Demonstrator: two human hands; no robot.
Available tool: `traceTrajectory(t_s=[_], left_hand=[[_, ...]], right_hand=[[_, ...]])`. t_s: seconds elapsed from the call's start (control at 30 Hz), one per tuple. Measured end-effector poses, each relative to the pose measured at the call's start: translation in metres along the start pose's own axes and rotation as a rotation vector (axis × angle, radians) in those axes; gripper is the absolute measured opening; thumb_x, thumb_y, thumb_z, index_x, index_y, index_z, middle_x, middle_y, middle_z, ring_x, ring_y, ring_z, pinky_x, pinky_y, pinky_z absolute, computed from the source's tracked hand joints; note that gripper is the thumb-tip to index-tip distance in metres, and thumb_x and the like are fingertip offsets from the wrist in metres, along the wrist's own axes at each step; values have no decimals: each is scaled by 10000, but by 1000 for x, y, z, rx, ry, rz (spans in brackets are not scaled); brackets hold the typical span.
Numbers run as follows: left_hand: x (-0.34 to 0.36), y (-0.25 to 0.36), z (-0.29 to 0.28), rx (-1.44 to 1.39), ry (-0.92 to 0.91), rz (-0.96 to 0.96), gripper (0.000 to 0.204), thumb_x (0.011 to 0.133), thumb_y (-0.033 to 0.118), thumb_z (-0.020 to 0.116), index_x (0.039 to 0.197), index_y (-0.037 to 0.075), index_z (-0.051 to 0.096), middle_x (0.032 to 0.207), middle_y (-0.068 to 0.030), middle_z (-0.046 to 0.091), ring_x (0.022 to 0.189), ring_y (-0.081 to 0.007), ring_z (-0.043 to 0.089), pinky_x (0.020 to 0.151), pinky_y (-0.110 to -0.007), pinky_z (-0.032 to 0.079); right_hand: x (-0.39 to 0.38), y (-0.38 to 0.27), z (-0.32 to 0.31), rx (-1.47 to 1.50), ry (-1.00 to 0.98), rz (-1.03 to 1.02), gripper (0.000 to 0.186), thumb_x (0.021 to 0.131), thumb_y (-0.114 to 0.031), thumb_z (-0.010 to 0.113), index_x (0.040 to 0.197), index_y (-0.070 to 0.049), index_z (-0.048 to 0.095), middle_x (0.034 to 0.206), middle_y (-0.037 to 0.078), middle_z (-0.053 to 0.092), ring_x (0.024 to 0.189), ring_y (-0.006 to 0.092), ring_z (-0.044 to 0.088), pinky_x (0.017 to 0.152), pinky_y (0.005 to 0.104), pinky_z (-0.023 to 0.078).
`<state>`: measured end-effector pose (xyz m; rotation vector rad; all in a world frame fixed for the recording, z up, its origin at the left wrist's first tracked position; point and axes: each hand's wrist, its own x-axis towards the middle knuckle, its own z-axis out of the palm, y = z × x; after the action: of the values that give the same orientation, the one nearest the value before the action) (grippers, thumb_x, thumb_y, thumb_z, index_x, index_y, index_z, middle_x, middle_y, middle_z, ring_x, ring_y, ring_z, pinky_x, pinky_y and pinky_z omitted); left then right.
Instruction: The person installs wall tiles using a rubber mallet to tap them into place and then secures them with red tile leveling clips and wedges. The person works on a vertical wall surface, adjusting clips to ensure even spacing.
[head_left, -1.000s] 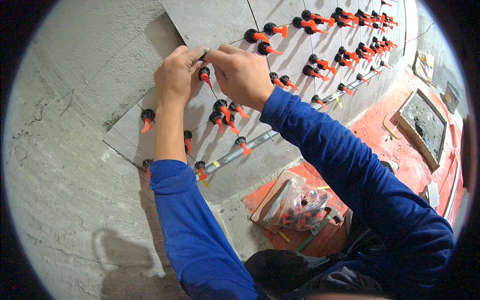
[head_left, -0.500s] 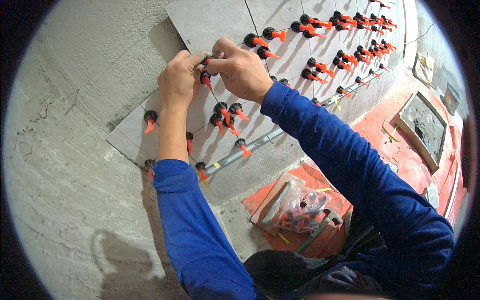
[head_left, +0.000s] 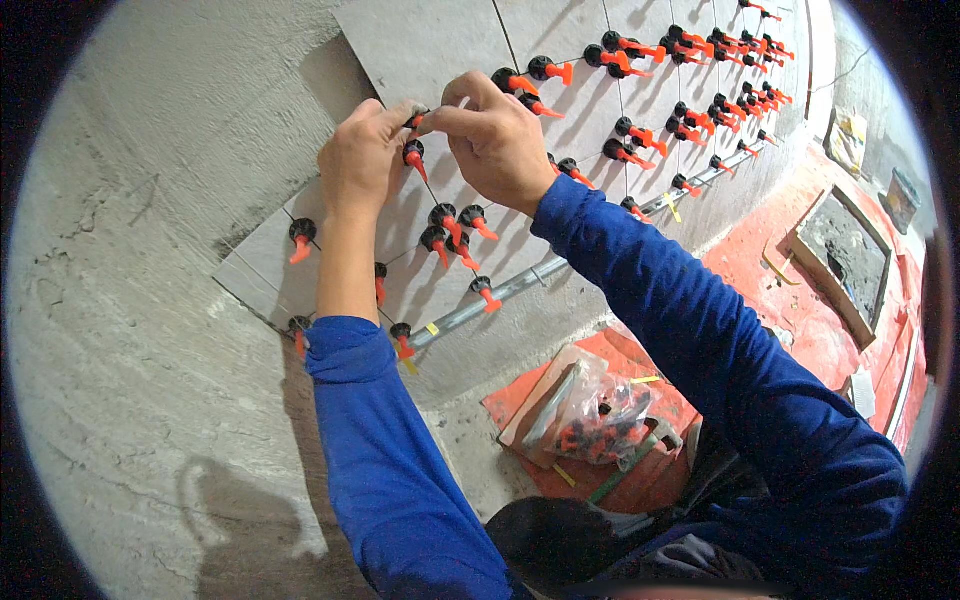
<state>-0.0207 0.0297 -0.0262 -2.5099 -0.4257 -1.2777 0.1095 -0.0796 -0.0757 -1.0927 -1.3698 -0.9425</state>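
Note:
Both of my hands meet at a tile leveling clip (head_left: 416, 121) with a black cap and red T-handle, at a joint between grey wall tiles (head_left: 425, 50). My left hand (head_left: 360, 160) pinches it from the left. From the right, my right hand (head_left: 497, 145) closes thumb and forefinger at its red handle; the fingers partly hide it. Just below my fingers, another leveling clip (head_left: 415, 158) stands in the same joint. Lower down, a cluster of several more clips (head_left: 445, 218) sits where tile corners meet.
Rough grey wall (head_left: 200, 120) borders the tiles on the left. A metal rail (head_left: 515, 290) runs under the tile row. Below lie a clear bag of clips (head_left: 605, 415) and a red sheet (head_left: 500, 405). At right stands a mortar tray (head_left: 845, 265), with a bucket (head_left: 902, 200) beyond.
My right hand has shifted slightly right and its fingers have turned and opened out a little at the handle. My left hand stays almost where it was on the clip.

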Motion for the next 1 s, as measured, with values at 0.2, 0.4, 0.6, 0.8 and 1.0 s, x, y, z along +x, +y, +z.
traceTrajectory(t_s=[0.2, 0.4, 0.6, 0.8, 1.0], left_hand=[[-1, 2, -1, -12, 4, 7, 249, 843, 185, 690, 1077, 265, 727, 810, -71, 593, 761, -295, 636, 648, -433, 508], [-2, -3, -2, -180, 18, -17, 320, 802, 108, 717, 1111, 188, 734, 882, -76, 659, 789, -282, 653, 690, -400, 522], [-15, -6, -16, -280, 82, -239, 282, 836, 84, 698, 1112, 30, 722, 1004, -163, 714, 839, -224, 686, 772, -330, 514], [-18, -2, -8, -163, 53, -219, 311, 827, 130, 710, 1133, 72, 724, 925, -172, 690, 823, -287, 674, 755, -369, 509], [-17, 3, -3, -180, 193, -47, 359, 771, 82, 735, 1127, 126, 729, 825, -116, 633, 749, -290, 624, 679, -382, 486]], right_hand=[[-2, -16, -6, 56, -101, 380, 543, 760, -530, 769, 1028, -79, 628, 866, 82, 634, 775, 250, 666, 642, 373, 517], [6, -15, 0, 56, -181, 539, 542, 779, -567, 736, 896, -43, 666, 737, 131, 667, 693, 291, 676, 595, 390, 508], [4, -13, 1, 102, -180, 543, 524, 785, -543, 740, 906, -37, 684, 750, 149, 686, 719, 299, 692, 609, 389, 517], [0, -13, 5, 108, -167, 546, 520, 766, -541, 757, 895, -41, 692, 717, 132, 672, 688, 290, 682, 597, 387, 510], [0, -14, 6, 122, -134, 538, 476, 777, -514, 757, 891, -57, 689, 716, 113, 658, 677, 288, 669, 588, 394, 498]])
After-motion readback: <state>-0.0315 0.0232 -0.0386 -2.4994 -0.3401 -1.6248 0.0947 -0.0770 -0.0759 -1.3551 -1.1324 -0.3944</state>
